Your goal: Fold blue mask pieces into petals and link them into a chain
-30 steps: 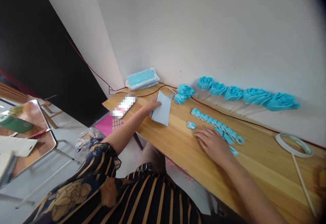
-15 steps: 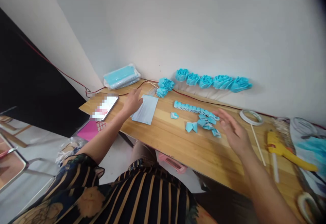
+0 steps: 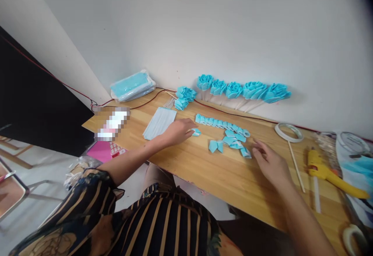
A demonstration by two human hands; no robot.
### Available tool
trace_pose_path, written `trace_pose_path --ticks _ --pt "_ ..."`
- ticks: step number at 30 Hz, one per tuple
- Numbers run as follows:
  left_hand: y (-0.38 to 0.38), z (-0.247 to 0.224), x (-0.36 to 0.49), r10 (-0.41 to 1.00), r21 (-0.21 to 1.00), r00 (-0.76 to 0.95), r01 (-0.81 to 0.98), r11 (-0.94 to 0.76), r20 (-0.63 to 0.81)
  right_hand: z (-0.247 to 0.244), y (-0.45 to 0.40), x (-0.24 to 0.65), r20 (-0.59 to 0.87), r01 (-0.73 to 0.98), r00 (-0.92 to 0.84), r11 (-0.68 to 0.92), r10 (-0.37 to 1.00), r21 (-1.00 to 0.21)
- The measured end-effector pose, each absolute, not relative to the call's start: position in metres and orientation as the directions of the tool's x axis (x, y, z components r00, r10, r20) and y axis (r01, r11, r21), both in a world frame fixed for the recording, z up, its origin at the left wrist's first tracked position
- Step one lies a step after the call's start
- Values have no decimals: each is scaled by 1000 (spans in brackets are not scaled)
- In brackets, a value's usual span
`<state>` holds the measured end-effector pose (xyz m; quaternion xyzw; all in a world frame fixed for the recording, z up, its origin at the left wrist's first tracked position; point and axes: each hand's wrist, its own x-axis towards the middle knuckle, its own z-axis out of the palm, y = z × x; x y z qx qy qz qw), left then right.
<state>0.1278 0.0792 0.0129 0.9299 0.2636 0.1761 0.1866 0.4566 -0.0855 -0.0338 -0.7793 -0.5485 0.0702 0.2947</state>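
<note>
My left hand (image 3: 180, 131) reaches over the wooden table (image 3: 186, 166), its fingertips at a small folded blue piece (image 3: 196, 132); whether they grip it is hard to tell. Behind that hand lie pale blue masks (image 3: 160, 122) in a flat stack. My right hand (image 3: 268, 159) hovers with fingers apart and nothing in it, just right of the loose folded blue pieces (image 3: 233, 141). Above these runs a curved row of folded pieces (image 3: 221, 124). A pair of folded pieces (image 3: 216, 146) lies nearer the front.
Blue flowers on sticks (image 3: 234, 90) lean on the wall, with others (image 3: 185, 94) further left. Bagged masks (image 3: 132, 86) and a phone (image 3: 113, 124) are at left. At right are a tape roll (image 3: 289, 132), a stick (image 3: 296, 166) and a yellow glue gun (image 3: 317, 167).
My left hand has moved right, from the mask stack to the small folded piece. My right hand has lowered slightly beside the loose pieces. The view has shifted a little.
</note>
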Motion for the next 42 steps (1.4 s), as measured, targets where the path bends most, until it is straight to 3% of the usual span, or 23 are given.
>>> trace_pose_path --ticks 5,9,15,21,28,33,37,42 --pt "89 23 151 507 427 823 374 -824 257 -18 -78 452 104 729 399 -246 911 -639" --pt "112 20 174 536 403 808 418 -814 244 -10 -59 466 209 738 507 -296 836 -607" --pt "142 6 199 515 334 841 444 -832 164 -21 -26 493 165 772 414 -249 895 -585" --pt "146 -1 206 513 308 851 461 -832 113 -29 -16 501 113 742 315 -170 943 -648" --pt "152 -6 208 604 286 777 546 -787 177 -26 16 490 135 716 291 -122 947 -687" --pt "145 4 202 557 332 755 457 -825 346 -15 -2 476 216 690 375 -116 901 -715" --pt "125 19 204 473 357 779 339 -870 412 -12 -26 465 206 765 249 -62 946 -641" --pt "105 23 208 359 457 876 188 -870 323 -21 -26 457 307 845 -48 203 951 -495"
